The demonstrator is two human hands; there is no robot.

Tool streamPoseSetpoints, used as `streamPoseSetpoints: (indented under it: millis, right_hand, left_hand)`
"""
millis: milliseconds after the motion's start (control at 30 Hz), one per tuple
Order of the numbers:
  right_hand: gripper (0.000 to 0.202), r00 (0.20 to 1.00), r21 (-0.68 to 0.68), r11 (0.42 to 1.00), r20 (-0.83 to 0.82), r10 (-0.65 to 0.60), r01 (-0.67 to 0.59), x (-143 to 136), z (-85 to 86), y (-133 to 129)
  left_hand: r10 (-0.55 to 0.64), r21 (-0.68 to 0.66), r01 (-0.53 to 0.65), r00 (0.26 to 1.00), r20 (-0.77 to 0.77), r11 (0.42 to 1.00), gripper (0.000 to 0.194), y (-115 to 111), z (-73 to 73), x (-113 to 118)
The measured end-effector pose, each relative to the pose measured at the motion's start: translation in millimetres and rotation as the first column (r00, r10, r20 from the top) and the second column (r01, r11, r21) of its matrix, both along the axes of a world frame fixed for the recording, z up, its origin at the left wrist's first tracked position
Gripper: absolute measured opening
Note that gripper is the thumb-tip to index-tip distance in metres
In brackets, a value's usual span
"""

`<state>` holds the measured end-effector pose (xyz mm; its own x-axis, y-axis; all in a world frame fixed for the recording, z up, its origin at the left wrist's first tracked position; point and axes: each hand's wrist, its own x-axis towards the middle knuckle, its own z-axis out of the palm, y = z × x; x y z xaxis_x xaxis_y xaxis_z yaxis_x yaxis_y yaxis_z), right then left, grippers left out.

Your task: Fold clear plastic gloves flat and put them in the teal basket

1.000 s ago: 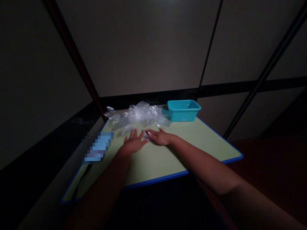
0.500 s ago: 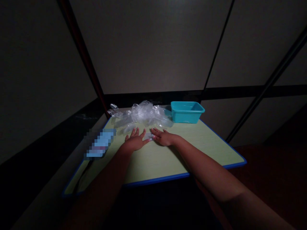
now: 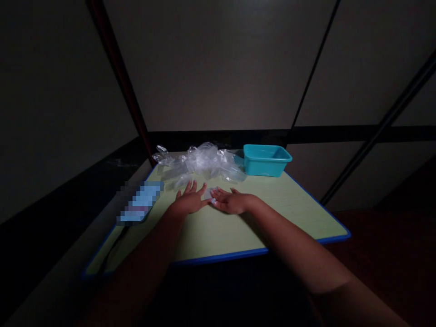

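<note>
My left hand [image 3: 191, 200] lies on the light green table [image 3: 218, 236] with its fingers spread, its thumb reaching toward the right hand. My right hand [image 3: 231, 200] rests palm down beside it, fingers apart and pointing left. Between the two hands is a small piece of clear plastic [image 3: 208, 193], partly under the right fingertips. Beyond the hands, a crumpled pile of clear plastic bags [image 3: 204, 161] spreads over the back of the table.
A turquoise bin [image 3: 265, 167] stands at the back right corner. At the left edge is a blurred, light blue flat object [image 3: 141, 203] with a dark cord below it. Dark wall panels rise behind the table.
My right hand has moved slightly toward me, and its fingertips have shifted left on the small plastic piece. My left hand has barely moved.
</note>
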<state>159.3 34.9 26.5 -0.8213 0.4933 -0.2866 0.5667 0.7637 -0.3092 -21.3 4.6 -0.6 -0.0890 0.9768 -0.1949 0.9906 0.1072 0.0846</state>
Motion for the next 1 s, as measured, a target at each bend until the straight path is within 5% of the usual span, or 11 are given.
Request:
streamPoseSetpoints:
  millis: [267,433,633,1000]
  right_hand:
    - [0.083,0.996,0.02,1.0,0.085,0.004,-0.005,6,6.5,0]
    - [0.064,0.999,0.035,0.999,0.038,-0.005,0.004,6,-0.6,9]
    - [0.056,0.967,0.032,0.995,-0.241,-0.084,0.095,0,-14.1,18]
    - [0.054,0.978,0.028,0.995,-0.19,-0.092,0.099,-2,-18.5,21]
  left_hand:
    - [0.02,-0.033,-0.02,1.0,0.021,0.999,0.08,-3,7.0,3]
    - [0.014,-0.027,-0.013,1.0,0.014,1.0,0.08,-3,7.0,2]
    - [0.003,-0.027,-0.003,1.0,0.008,1.0,0.079,-3,6.4,3]
    - [0.014,-0.032,-0.014,1.0,-0.001,0.999,0.079,-2,3.9,1]
